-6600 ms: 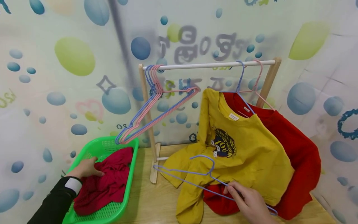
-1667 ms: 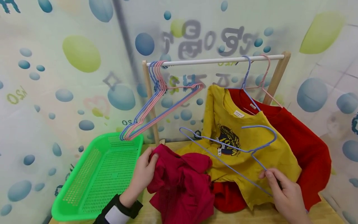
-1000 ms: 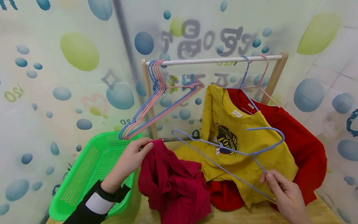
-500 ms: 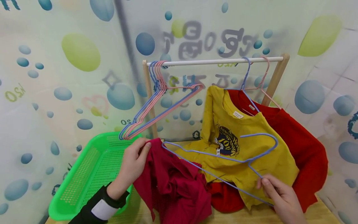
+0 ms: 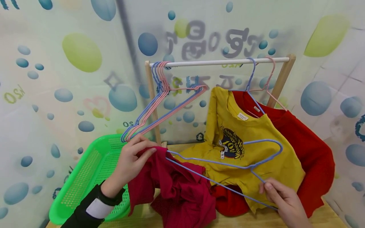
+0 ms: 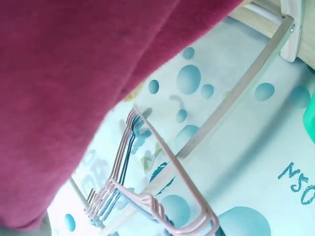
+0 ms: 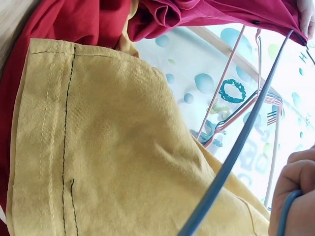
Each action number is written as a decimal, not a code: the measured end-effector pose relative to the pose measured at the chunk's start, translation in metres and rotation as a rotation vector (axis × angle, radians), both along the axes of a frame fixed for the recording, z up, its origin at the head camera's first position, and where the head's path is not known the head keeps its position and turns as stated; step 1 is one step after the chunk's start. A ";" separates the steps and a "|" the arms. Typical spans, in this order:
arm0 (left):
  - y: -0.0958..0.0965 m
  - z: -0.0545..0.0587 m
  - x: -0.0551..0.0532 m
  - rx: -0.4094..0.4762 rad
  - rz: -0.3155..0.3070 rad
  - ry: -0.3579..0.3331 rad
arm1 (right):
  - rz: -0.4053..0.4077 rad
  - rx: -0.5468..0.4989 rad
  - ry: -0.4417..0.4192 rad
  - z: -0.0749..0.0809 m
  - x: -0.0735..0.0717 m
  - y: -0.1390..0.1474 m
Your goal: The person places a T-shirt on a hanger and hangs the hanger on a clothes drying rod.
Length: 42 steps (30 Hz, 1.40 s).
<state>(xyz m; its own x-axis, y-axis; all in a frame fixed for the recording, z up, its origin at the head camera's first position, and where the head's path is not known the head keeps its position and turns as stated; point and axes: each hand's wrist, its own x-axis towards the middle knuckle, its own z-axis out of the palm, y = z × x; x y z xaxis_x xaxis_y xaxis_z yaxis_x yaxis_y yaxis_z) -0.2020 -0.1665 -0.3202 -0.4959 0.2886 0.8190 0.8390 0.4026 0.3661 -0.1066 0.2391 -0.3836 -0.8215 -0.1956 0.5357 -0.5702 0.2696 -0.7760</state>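
Note:
My left hand (image 5: 129, 161) pinches the upper edge of a crumpled crimson garment (image 5: 185, 193), which hangs down to the table. In my right hand (image 5: 282, 199) is a blue hanger (image 5: 211, 162), gripped along one shoulder arm with its hook pointing right. The hanger's far left end disappears into the crimson cloth beside my left fingers; whether it sits inside the neck opening I cannot tell. The right wrist view shows fingers curled round the hanger (image 7: 236, 147). Crimson cloth (image 6: 74, 88) fills much of the left wrist view and hides the left fingers.
A green basket (image 5: 85, 177) stands at left. Behind is a rack with a white rail (image 5: 211, 63), bearing several blue and pink hangers (image 5: 151, 110) at its left. A yellow sweatshirt (image 5: 256, 148) and a red sweater (image 5: 313, 152) hang at right, close to my right hand.
The crimson garment has come out of the basket in my left hand. The hanger has moved down and left, its left end going into the cloth during the last second.

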 end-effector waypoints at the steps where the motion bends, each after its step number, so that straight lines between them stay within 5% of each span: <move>1: 0.000 0.001 0.000 0.000 -0.020 0.001 | 0.003 -0.003 -0.004 0.000 0.000 0.000; 11: 0.000 0.007 0.006 -0.023 -0.121 -0.036 | 0.172 -0.176 0.074 -0.004 -0.008 -0.007; 22: 0.007 0.005 0.010 -0.031 -0.202 -0.061 | 0.113 -0.085 0.063 -0.003 -0.008 -0.021; 30: 0.010 0.004 0.009 -0.094 -0.188 -0.018 | 0.086 -0.042 0.096 -0.007 -0.012 -0.022; 42: 0.015 0.000 0.011 -0.155 -0.179 -0.151 | -0.039 0.054 0.102 -0.006 -0.012 -0.029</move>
